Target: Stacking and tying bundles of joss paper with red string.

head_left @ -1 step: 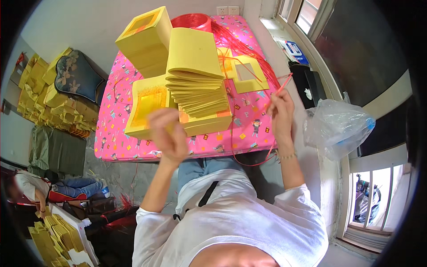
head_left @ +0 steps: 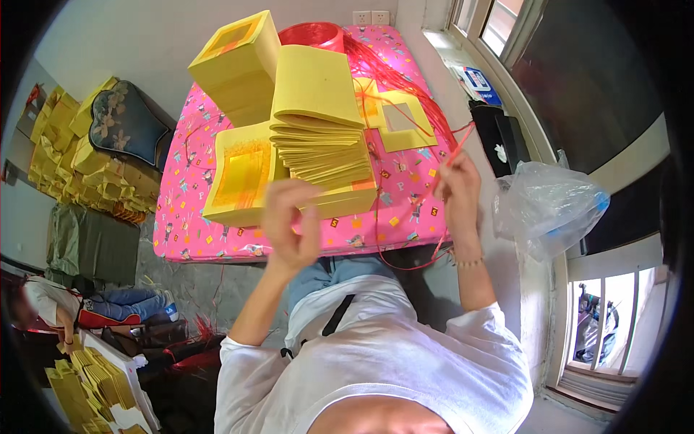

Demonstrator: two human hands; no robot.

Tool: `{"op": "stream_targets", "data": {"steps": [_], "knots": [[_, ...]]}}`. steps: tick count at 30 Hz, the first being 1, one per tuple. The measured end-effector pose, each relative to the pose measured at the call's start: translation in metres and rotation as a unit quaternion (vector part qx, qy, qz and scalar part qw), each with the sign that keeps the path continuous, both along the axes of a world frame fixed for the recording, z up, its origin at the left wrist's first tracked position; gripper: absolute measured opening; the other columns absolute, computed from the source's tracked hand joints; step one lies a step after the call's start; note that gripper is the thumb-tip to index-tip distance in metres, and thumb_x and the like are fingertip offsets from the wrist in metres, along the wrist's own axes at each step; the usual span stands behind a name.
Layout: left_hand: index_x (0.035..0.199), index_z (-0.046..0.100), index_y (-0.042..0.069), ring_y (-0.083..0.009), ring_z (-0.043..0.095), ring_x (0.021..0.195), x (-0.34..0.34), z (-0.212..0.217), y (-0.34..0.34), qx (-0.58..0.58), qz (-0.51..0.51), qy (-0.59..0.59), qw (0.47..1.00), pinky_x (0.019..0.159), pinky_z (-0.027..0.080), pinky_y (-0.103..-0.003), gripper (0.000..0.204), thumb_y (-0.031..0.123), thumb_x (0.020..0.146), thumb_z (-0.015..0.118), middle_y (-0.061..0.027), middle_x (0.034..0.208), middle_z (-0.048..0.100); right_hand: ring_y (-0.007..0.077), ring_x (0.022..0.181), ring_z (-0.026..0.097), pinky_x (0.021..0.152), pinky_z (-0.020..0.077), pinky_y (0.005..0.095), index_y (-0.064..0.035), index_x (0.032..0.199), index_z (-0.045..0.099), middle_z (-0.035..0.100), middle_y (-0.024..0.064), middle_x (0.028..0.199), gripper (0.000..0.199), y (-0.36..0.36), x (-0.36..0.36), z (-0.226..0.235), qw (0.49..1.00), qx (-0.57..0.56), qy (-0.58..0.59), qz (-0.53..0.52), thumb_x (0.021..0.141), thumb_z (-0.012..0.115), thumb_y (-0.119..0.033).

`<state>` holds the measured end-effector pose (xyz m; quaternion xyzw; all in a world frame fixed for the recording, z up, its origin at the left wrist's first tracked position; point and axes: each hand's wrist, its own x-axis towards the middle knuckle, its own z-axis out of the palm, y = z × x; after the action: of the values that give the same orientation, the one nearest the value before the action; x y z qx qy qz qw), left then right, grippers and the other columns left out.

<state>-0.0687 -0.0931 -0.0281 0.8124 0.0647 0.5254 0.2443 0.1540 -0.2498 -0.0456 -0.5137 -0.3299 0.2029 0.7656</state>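
Note:
My right hand (head_left: pixel 460 189) is closed in a pinch on a thin red plastic strip (head_left: pixel 466 137), over the right edge of the bed. One end sticks up past the fingertips. My left hand (head_left: pixel 290 230) is smeared by motion in front of the near edge of a stack of yellow paper; whether its fingers hold anything does not show. Folded yellow paper sheets (head_left: pixel 318 87) are piled up, the top one bent over into a loop. They rest on a flat yellow stack with an orange printed panel (head_left: pixel 243 173).
The pink patterned bed (head_left: pixel 184 239) bears a tall yellow paper block (head_left: pixel 246 87), a red ring-shaped bundle (head_left: pixel 312 34) and red strips (head_left: pixel 426 101). A clear plastic bag (head_left: pixel 546 206) lies at the right by the window. Another person (head_left: pixel 54 304) is at the lower left beside yellow paper stacks.
My left hand has shifted a little to the right, toward the folded paper. My right hand keeps its pinch on the red strip with only a slight turn.

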Motion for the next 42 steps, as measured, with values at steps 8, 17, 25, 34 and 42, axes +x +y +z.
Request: {"op": "stream_targets", "data": {"steps": [8, 17, 25, 34, 42], "knots": [[0.103, 0.059, -0.003, -0.0215, 0.058, 0.084, 0.021, 0.033, -0.055, -0.632, -0.409, 0.080, 0.653, 0.078, 0.045, -0.032, 0.044, 0.036, 0.098, 0.040, -0.0099, 0.092, 0.062, 0.0145, 0.055, 0.057, 0.051, 0.0431, 0.0266, -0.0045, 0.073, 0.056, 0.057, 0.0040, 0.063, 0.010, -0.044, -0.062, 0.051, 0.844, -0.173, -0.337, 0.379, 0.077, 0.064, -0.010], [0.088, 0.060, -0.002, -0.0210, 0.059, 0.078, -0.049, 0.063, -0.036, -0.416, -0.404, 0.128, 0.804, 0.074, 0.046, -0.033, 0.031, 0.025, 0.096, 0.046, -0.0100, 0.080, 0.062, 0.0309, 0.061, 0.059, 0.055, 0.0441, 0.0416, -0.0092, 0.075, 0.063, 0.059, 0.0091, 0.063, 0.008, -0.036, -0.033, -0.036, 0.768, -0.363, -0.447, 0.281, 0.071, 0.060, -0.016], [0.082, 0.063, -0.007, -0.0203, 0.060, 0.061, -0.080, 0.072, -0.044, -0.373, -0.462, 0.064, 0.802, 0.057, 0.046, -0.032, 0.033, 0.021, 0.093, 0.049, -0.0134, 0.072, 0.065, 0.0341, 0.078, 0.064, 0.065, 0.0485, 0.0467, -0.0077, 0.078, 0.065, 0.065, 0.0147, 0.075, 0.010, -0.028, -0.022, -0.065, 0.644, -0.541, -0.519, 0.153, 0.073, 0.057, -0.011], [0.094, 0.062, -0.007, -0.0105, 0.052, 0.043, -0.060, 0.082, -0.048, -0.375, -0.421, 0.348, 0.750, 0.042, 0.038, -0.025, 0.033, 0.021, 0.096, 0.045, -0.0034, 0.051, 0.052, 0.0145, 0.060, 0.058, 0.056, 0.0475, 0.0308, -0.0033, 0.099, 0.062, 0.059, 0.0027, 0.072, 0.023, -0.008, -0.037, -0.011, 0.915, -0.270, -0.113, 0.279, 0.094, 0.053, -0.023], [0.103, 0.056, 0.008, -0.0182, 0.052, 0.045, -0.056, 0.063, -0.041, -0.184, -0.431, 0.446, 0.763, 0.048, 0.040, -0.031, 0.023, 0.024, 0.100, 0.038, -0.0031, 0.050, 0.046, 0.0025, 0.053, 0.037, 0.040, 0.0326, 0.0129, -0.0051, 0.104, 0.056, 0.045, -0.0025, 0.074, 0.017, 0.036, -0.006, 0.008, 0.833, 0.074, 0.444, 0.323, 0.097, 0.049, -0.019]]}}
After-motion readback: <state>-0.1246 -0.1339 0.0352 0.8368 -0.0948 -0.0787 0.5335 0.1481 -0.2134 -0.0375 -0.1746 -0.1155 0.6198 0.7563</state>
